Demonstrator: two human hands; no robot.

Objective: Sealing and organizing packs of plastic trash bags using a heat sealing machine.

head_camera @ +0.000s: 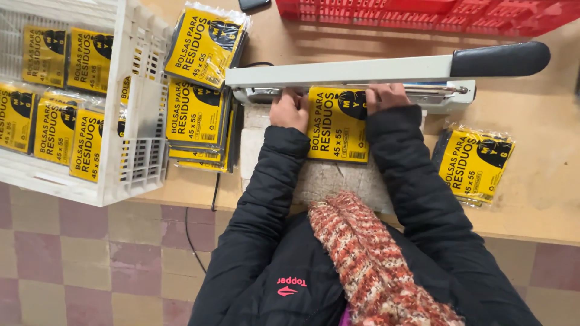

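Before us, on the wooden table (531, 199), we hold a yellow packet (336, 124) flat; our left hand (289, 110) and right hand (386, 96) pinch its top corners, fingers closed on it, under the sealer's raised arm (362, 69); left, stacked packets (196, 115), white crate (136, 90).

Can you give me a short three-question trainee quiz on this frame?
1. True or false: the sealer arm is raised above the yellow packet.
2. Which hand is at the packet's left top corner: A) left hand B) right hand C) neither?
3. Where do the loose packets lie on the person's right side: in the white crate, in the red crate, or bare on the wooden table?

Key:
1. True; the arm stands clear of the packet's top edge.
2. A.
3. On the table, as a single small pile.
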